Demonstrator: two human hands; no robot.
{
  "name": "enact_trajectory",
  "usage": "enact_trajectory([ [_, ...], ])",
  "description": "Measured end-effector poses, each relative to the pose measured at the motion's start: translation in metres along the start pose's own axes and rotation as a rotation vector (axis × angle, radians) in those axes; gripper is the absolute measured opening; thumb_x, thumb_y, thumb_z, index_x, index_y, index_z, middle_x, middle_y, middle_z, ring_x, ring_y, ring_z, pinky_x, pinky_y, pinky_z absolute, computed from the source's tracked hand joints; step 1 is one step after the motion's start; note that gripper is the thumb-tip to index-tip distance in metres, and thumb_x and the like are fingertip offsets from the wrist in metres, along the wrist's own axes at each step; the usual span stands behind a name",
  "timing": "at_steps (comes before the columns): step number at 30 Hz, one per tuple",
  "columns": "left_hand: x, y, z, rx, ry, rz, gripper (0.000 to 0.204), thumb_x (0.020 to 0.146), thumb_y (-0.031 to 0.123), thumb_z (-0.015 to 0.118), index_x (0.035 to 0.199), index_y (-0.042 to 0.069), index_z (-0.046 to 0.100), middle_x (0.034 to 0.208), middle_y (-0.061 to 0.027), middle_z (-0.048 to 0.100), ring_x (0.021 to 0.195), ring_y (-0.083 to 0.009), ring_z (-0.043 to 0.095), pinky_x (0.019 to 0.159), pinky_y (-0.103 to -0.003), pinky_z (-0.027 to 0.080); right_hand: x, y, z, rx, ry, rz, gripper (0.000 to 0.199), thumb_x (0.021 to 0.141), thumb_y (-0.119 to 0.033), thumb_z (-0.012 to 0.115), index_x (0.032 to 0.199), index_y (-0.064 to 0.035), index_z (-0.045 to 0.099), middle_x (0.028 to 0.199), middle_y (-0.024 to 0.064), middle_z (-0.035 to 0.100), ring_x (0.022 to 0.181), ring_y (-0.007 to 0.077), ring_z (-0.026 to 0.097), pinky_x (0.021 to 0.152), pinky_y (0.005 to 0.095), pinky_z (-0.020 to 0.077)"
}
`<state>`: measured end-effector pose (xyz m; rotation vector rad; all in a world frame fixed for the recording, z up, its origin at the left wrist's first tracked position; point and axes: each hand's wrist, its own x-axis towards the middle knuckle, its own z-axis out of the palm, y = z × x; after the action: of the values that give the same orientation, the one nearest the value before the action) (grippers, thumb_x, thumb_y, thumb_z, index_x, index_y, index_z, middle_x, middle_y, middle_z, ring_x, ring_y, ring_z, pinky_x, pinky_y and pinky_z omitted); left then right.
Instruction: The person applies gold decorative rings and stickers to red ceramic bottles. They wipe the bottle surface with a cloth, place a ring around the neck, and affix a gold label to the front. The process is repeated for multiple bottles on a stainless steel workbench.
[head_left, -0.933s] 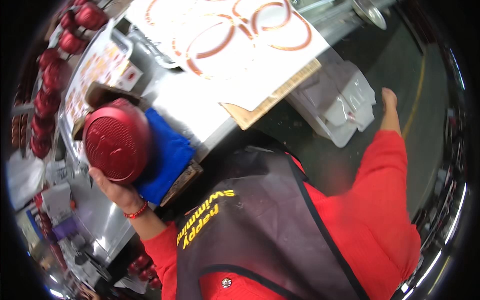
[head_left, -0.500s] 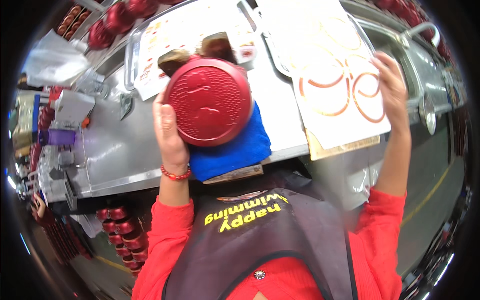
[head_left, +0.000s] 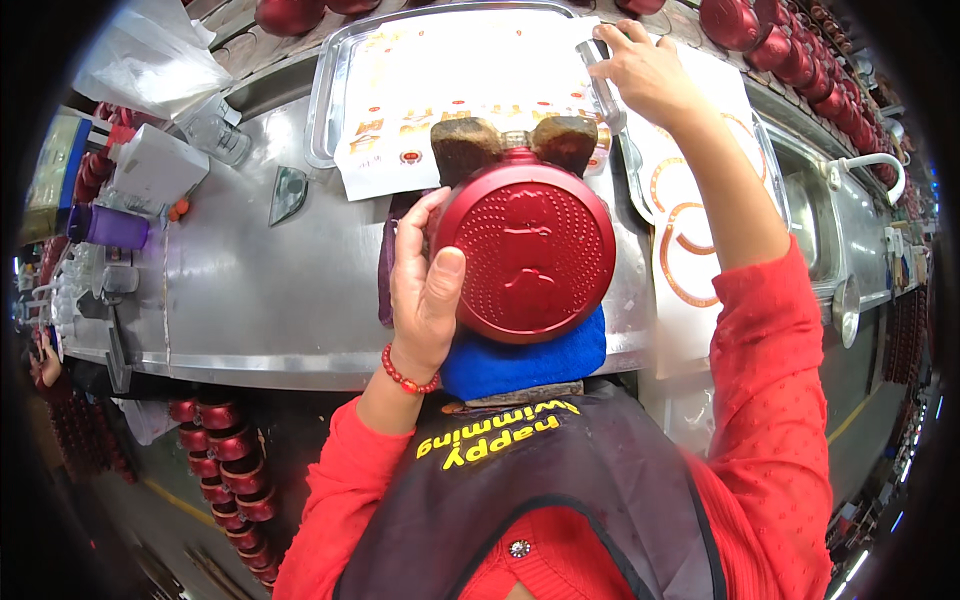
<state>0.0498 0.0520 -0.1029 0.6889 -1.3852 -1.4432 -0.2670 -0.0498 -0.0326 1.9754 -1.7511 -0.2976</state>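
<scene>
A round red metal pot (head_left: 527, 255), with a dimpled flat face toward me, rests on a folded blue cloth (head_left: 525, 358). Its far side meets two dark, worn blocks (head_left: 466, 148). My left hand (head_left: 425, 285) holds the pot's left side, fingers along the wall and thumb by the rim. My right hand (head_left: 645, 70) reaches over the far right corner of a tray (head_left: 322, 110), fingers apart and curved; whether the tips touch anything is unclear. White sheets (head_left: 460, 70) with small gold and red prints lie in that tray. Sheets with gold ring prints (head_left: 690, 255) lie under my right forearm.
A steel counter (head_left: 250, 290) carries a clear flat piece (head_left: 288, 196), a purple cup (head_left: 118, 228) and a white box (head_left: 160, 170). A sink (head_left: 815, 205) with a white faucet (head_left: 870, 170) is at right. Stacked red pots (head_left: 240, 470) stand below left, and more line the back.
My right hand has moved from the ring-printed sheet, leftward and away, to the tray's far right corner. My left hand stays on the pot. The whole view has shifted.
</scene>
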Motion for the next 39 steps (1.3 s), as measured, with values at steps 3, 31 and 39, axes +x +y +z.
enact_trajectory([
  [3,0.0,-0.001,-0.001,0.011,-0.002,0.001,0.068,0.105,0.045,0.058,0.149,-0.004,0.041,0.141,-0.0164,0.052,0.132,-0.0223,0.05,0.115,-0.037,0.037,-0.01,-0.009,0.009,0.181,-0.011,-0.051,0.046,0.088,-0.006,0.07,0.129,-0.026,0.074,0.154,0.0051,0.049,0.144,0.0263,0.042,0.102,0.0518,0.0464],
  [31,-0.002,-0.002,-0.001,-0.001,0.011,-0.013,0.072,0.103,0.047,0.061,0.15,-0.003,0.04,0.139,-0.0159,0.056,0.13,-0.0224,0.052,0.114,-0.037,0.038,-0.015,0.022,0.039,0.515,0.335,0.141,0.012,0.09,-0.015,0.072,0.098,-0.0073,0.074,0.13,0.0172,0.064,0.124,0.0369,0.06,0.102,0.0439,0.0492],
  [39,-0.002,-0.001,-0.001,-0.034,-0.002,-0.011,0.073,0.104,0.047,0.06,0.151,-0.003,0.038,0.143,-0.0166,0.053,0.133,-0.0226,0.05,0.115,-0.037,0.036,-0.03,0.014,0.065,1.281,0.042,0.651,0.034,0.097,-0.04,0.071,0.104,-0.0061,0.072,0.094,0.0027,0.066,0.085,0.0131,0.057,0.074,0.0317,0.0477],
])
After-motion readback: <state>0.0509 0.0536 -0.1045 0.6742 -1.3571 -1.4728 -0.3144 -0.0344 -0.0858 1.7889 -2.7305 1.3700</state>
